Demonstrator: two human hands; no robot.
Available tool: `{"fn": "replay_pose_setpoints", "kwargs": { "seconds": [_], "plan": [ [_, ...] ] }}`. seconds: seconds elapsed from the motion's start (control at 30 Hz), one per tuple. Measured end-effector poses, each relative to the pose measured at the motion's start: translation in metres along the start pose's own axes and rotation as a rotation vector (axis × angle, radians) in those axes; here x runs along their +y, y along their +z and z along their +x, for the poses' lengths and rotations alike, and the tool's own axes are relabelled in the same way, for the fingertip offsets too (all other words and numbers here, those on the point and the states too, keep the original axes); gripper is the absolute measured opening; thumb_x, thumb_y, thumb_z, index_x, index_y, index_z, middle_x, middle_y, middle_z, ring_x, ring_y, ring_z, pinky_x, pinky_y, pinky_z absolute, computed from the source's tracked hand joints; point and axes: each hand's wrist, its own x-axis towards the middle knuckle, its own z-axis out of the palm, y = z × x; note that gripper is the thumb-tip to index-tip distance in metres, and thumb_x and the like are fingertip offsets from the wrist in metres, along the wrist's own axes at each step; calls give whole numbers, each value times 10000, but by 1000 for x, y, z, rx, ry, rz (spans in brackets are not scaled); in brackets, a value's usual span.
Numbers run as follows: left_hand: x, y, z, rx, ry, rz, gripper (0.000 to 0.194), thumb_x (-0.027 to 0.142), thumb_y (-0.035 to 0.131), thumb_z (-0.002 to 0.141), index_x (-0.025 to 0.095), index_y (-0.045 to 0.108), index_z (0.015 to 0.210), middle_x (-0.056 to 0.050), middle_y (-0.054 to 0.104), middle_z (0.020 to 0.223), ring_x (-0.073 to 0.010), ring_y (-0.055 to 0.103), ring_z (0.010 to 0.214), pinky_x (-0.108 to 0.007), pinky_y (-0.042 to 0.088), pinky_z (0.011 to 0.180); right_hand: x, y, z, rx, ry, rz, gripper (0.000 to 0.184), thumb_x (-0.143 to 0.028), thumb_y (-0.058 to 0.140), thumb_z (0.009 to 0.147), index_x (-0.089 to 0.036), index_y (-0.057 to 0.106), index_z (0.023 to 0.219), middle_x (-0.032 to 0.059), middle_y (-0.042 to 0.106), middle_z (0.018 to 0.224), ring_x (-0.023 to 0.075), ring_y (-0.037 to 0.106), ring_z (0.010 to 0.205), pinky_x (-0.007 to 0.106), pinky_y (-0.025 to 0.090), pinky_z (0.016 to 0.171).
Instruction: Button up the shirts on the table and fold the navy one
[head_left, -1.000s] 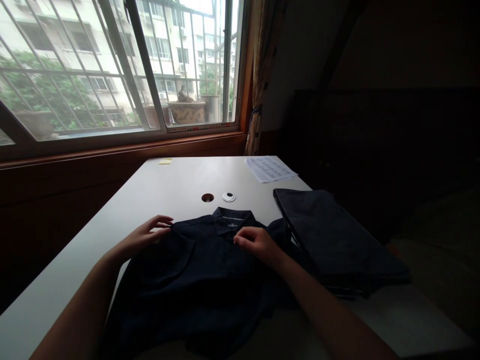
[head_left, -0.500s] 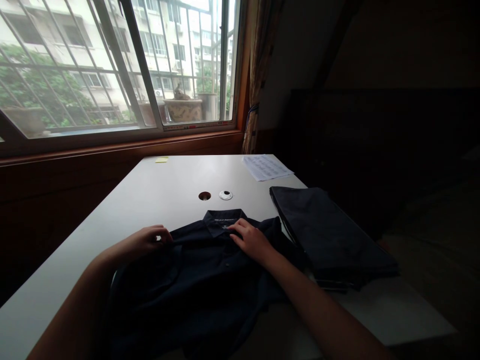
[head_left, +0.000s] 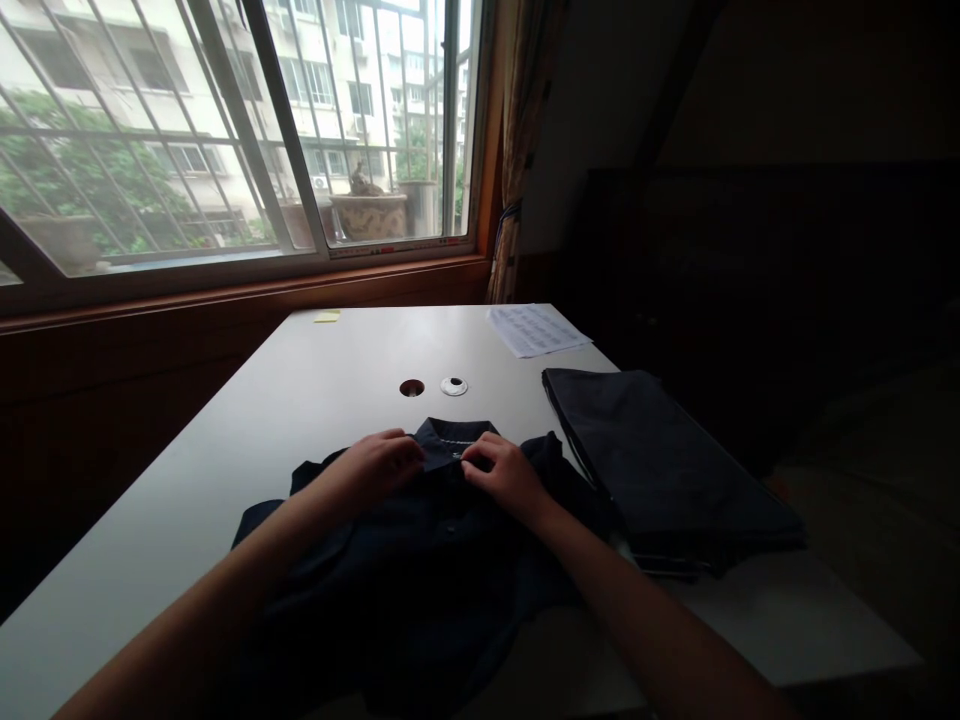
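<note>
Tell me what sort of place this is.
Probably a room in a home, though it could be a small office: a white table bearing a dark shirt stands near a window, with a patterned curtain beside it.

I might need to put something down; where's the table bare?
Bare tabletop lies left of the shirt and at the far end between the yellow note and papers. A smaller patch: near right, between folded stack and right forearm. Crowded: the collar, with left hand and right hand there.
</note>
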Motion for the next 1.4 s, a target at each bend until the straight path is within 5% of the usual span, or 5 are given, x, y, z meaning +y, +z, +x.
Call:
{"fn": "replay_pose_setpoints", "kwargs": {
  "seconds": [0.3,0.57,0.8,0.97,1.4],
  "plan": [
    [1,71,45,95,-103,-445,248,372,716,810,191,698,978,-47,679,890,-193,641,826,-297,504,743,11,-12,2,-99,275,387,164,-320,696,775,-167,716,832,27,692,822,174,621,802,290,456,757],
    [-8,80,37,20,-195,-897,309,353,795,751,165,661,955,-38,677,891,-167,621,813,-284,485,735,16,-8,2,-261,527,735,267,-383,745,721,-157,706,857,-84,444,488,57,332,451,215,219,469],
    [-12,79,37,-31,-223,-1042,330,325,830,718,152,624,909,-21,638,854,-136,594,762,-250,457,673,13,-9,2,-292,551,776,275,-383,754,709,-145,712,840,-76,466,474,53,342,435,206,218,463],
    [-12,77,36,-95,-263,-1052,335,331,825,723,146,634,927,-30,649,843,-134,593,735,-249,453,656,14,-7,2,-279,496,693,274,-395,736,746,-149,707,862,-59,512,519,72,424,468,207,306,483],
    [-14,78,38,-101,-293,-881,320,416,751,787,141,688,937,-28,664,748,-143,599,679,-251,441,637,13,-6,0,-71,-70,244,98,-219,670,869,-228,693,964,11,634,913,166,608,875,302,488,816]
  ]
}}
